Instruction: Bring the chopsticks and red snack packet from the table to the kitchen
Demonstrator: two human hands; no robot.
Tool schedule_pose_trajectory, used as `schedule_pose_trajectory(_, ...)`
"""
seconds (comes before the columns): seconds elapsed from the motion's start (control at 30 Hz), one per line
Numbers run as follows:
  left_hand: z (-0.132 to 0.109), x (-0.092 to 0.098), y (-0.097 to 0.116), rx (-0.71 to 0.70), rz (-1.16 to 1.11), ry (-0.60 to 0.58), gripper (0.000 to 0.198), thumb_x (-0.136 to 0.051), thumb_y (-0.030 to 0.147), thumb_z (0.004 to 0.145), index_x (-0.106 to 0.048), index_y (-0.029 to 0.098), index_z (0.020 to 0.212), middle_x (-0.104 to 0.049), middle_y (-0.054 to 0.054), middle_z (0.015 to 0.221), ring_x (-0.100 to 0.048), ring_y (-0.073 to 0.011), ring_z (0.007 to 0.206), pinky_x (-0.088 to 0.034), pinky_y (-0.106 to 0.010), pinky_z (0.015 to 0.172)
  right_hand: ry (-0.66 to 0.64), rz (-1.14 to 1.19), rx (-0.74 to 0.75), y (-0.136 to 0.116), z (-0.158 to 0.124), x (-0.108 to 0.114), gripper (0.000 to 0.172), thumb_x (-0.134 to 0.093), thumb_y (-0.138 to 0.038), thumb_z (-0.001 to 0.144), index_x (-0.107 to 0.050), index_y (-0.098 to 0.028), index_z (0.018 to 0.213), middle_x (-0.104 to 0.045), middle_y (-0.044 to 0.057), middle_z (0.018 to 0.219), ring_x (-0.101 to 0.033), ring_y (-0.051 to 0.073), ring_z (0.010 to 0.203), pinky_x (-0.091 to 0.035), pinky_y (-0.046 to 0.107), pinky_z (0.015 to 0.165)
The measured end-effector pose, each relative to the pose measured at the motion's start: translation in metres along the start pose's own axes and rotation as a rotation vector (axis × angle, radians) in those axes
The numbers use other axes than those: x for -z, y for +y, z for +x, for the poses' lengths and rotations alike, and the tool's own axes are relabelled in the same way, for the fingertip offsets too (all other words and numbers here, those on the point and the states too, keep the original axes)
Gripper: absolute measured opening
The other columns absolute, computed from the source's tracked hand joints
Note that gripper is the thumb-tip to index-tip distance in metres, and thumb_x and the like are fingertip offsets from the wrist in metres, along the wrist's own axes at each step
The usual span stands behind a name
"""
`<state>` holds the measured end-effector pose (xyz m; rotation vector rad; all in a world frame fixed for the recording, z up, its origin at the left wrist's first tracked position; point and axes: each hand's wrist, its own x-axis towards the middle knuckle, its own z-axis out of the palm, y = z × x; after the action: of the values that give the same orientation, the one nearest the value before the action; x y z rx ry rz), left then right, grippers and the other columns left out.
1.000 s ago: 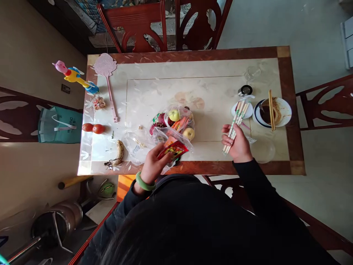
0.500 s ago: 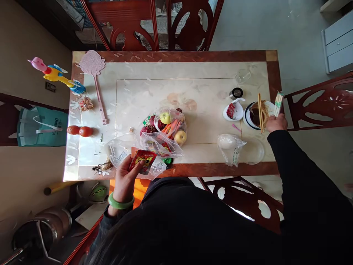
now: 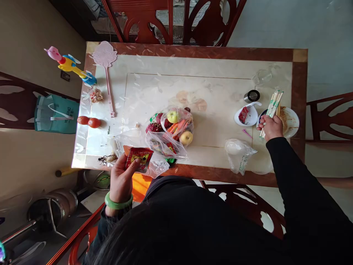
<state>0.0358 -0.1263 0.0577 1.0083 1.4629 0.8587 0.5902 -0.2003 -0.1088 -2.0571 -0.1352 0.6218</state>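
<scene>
Fingers left hand [image 3: 121, 176] closed on red packet [image 3: 138, 157] | right hand [image 3: 271, 127] gripping wrapped chopsticks [image 3: 271, 108]

A long table [image 3: 209, 88] with a cream marble-look top and a reddish-brown wooden border carries a pink plastic fly swatter [image 3: 106, 70] at its far left corner, with two red tomatoes [image 3: 88, 121] near the left edge. Around the middle sits a clear plastic bag of fruit and carrots [image 3: 172, 129]. Toward the right stand a small white dish [image 3: 246, 116], a round metal lid [image 3: 252, 96], a knotted clear bag [image 3: 238, 154] and a white plate smeared with brown sauce [image 3: 289, 121]
</scene>
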Motion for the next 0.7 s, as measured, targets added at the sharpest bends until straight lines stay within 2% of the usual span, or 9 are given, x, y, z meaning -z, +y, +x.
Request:
schedule_pose_trajectory(0.1,-0.001,0.002,-0.001,0.005,-0.025,0.005,0.050,-0.099,0.047,0.069,-0.081,0.018,0.107,-0.081,-0.007,0.095,-0.076,-0.0208,0.078,-0.063,-0.026,0.064,-0.120,0.162,-0.050,-0.012,-0.020,-0.015,0.032,-0.045,0.002,0.101,-0.054,-0.021,0.081,-0.049,-0.008,0.058,-0.043,0.009,0.051,-0.031,0.027,0.061)
schedule_pose_trajectory(0.2,-0.002,0.005,-0.004,0.012,-0.044,0.009,0.051,-0.099,0.046,0.069,-0.081,0.018,0.109,-0.081,-0.007,0.096,-0.076,-0.0207,0.077,-0.062,-0.025,0.061,-0.087,0.186,-0.056,-0.023,-0.031,-0.020,0.034,-0.042,0.005,0.101,-0.054,-0.019,0.081,-0.053,-0.006,0.056,-0.047,0.008,0.051,-0.032,0.024,0.060)
schedule_pose_trajectory(0.33,-0.003,0.008,-0.007,0.013,-0.077,0.035,0.051,-0.099,0.046,0.069,-0.080,0.018,0.108,-0.081,-0.007,0.098,-0.075,-0.0192,0.073,-0.061,-0.024,0.057,-0.012,0.192,-0.071,-0.027,-0.037,-0.013,0.035,-0.040,0.004,0.102,-0.054,-0.020,0.080,-0.057,-0.003,0.057,-0.052,0.010,0.052,-0.035,0.022,0.059)
schedule_pose_trajectory(0.5,-0.003,0.010,-0.010,0.032,-0.109,0.057,0.050,-0.098,0.049,0.069,-0.078,0.018,0.103,-0.082,-0.009,0.102,-0.075,-0.0203,0.076,-0.060,-0.026,0.056,-0.041,0.184,-0.094,-0.021,-0.065,-0.017,0.035,-0.041,0.003,0.099,-0.054,-0.020,0.077,-0.063,0.003,0.067,-0.055,0.013,0.057,-0.038,0.024,0.059)
schedule_pose_trajectory(0.6,-0.003,0.012,-0.015,0.026,-0.134,0.061,0.051,-0.098,0.049,0.068,-0.078,0.018,0.104,-0.081,-0.011,0.114,-0.076,-0.0205,0.079,-0.060,-0.026,0.055,-0.153,0.252,-0.066,-0.015,-0.098,-0.029,0.030,-0.044,0.002,0.092,-0.057,-0.020,0.074,-0.063,0.005,0.068,-0.051,0.012,0.054,-0.035,0.024,0.055)
schedule_pose_trajectory(0.7,-0.004,0.016,-0.021,0.010,-0.156,0.086,0.052,-0.097,0.050,0.068,-0.079,0.019,0.105,-0.081,-0.011,0.117,-0.075,-0.0194,0.077,-0.062,-0.027,0.057,-0.378,0.326,-0.002,-0.009,-0.140,-0.045,0.016,-0.066,-0.012,0.083,-0.057,-0.020,0.072,-0.062,0.003,0.071,-0.035,0.007,0.048,-0.024,0.023,0.048)
